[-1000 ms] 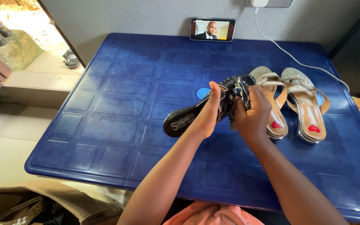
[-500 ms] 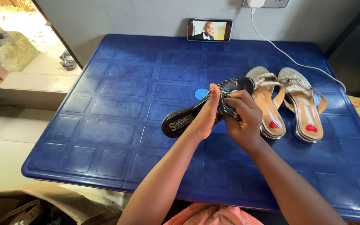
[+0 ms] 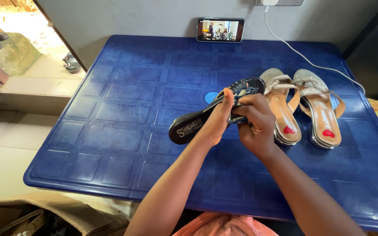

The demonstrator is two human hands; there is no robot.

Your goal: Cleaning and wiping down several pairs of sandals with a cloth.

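Over blue table (image 3: 123,126), both hands (image 3: 237,120) gripping black sandal (image 3: 193,124)

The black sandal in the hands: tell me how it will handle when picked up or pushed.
The black sandal looks thin and flat-soled, so probably light. It juts past the left hand without sagging, which suggests a fairly stiff sole. The straps under the right hand look soft and likely floppy.
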